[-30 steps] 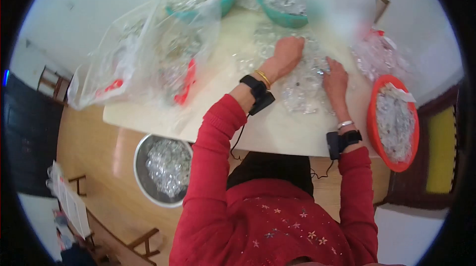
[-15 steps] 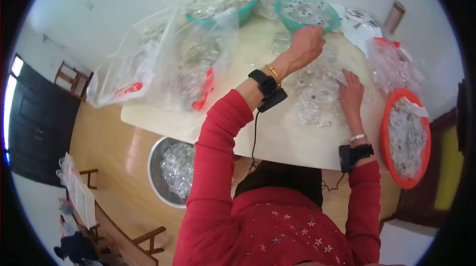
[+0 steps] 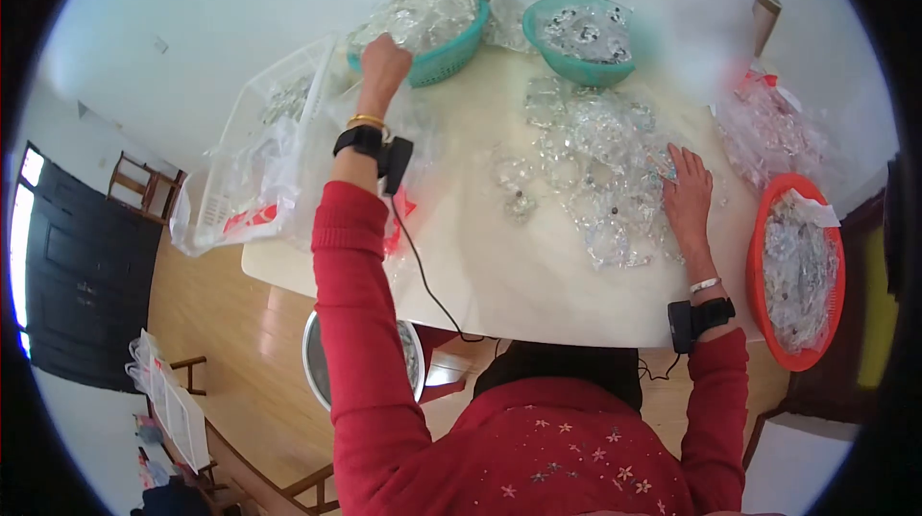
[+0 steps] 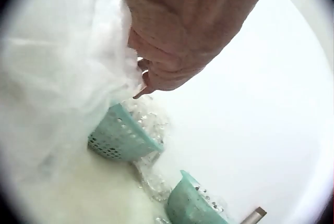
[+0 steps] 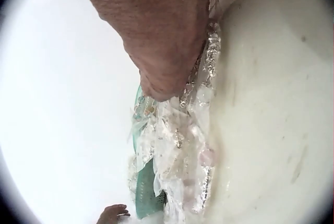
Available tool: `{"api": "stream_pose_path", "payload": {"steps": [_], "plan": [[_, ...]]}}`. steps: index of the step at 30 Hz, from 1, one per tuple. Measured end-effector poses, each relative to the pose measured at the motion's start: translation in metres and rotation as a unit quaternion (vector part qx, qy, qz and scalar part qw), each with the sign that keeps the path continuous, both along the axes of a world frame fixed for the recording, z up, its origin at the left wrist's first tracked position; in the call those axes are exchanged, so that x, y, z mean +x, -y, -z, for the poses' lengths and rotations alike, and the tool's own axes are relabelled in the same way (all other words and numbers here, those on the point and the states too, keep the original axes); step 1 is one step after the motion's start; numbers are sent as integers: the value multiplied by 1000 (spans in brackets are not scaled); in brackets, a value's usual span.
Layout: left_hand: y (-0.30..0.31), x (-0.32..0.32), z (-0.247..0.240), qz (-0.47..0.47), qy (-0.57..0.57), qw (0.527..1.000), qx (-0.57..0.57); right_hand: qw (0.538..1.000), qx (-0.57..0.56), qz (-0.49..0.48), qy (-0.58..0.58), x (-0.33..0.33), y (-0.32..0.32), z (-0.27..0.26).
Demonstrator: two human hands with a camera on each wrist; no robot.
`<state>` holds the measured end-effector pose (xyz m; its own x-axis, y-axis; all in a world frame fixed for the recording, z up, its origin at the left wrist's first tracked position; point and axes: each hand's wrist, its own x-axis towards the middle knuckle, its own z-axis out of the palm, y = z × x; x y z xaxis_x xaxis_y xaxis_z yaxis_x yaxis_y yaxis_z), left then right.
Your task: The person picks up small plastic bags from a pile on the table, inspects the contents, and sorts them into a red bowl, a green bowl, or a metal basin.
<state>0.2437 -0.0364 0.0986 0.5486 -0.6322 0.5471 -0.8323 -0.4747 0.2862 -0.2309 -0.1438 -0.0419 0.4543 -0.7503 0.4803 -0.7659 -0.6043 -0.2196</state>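
In the head view my left hand (image 3: 384, 66) is raised at the front of the left teal basket (image 3: 449, 60), beside the white plastic bags. The left wrist view has this hand (image 4: 177, 36) with bent fingers against white plastic (image 4: 57, 78); whether they hold anything is hidden. My right hand (image 3: 689, 201) rests with spread fingers on the right edge of a pile of small clear packets (image 3: 610, 170) on the table. Seen from the right wrist, the hand (image 5: 162, 41) lies over the packets (image 5: 180, 146), its fingertips hidden.
A smaller teal bowl (image 3: 576, 64) of packets stands at the back. Pinkish packets (image 3: 773, 136) and a red basket (image 3: 834, 309) are at the right. A white basket (image 3: 226, 156) with bags stands left; a metal basin (image 3: 314, 362) is below the table edge.
My left hand has moved from the packet pile, past the smaller teal bowl, leftward to the left teal basket. My right hand stays on the packets. The metal basin is now mostly hidden behind my left sleeve.
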Motion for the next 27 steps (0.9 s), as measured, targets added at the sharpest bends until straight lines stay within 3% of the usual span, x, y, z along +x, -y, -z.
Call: {"api": "stream_pose_path", "payload": {"steps": [4, 15, 19, 22, 23, 27], "plan": [[-14, 15, 13, 16, -12, 996, 83, 1000, 4, 6, 4, 2, -3, -5], [-17, 12, 41, 17, 62, 995, 78, 1000, 15, -13, 22, 4, 5, -1], [-29, 8, 33, 8, 23, 1000, 0, 998, 0, -50, 26, 1, 11, 4], [-44, 8, 16, -5, 8, 987, -162, 998, -3, -48, 27, -1, 7, 2], [-50, 13, 11, -9, 10, 987, -162, 998, -6, -52, 27, -2, 8, 3], [-91, 47, -11, -132, 41, 952, -273, 998, -9, -52, 25, -1, 8, 2]]}}
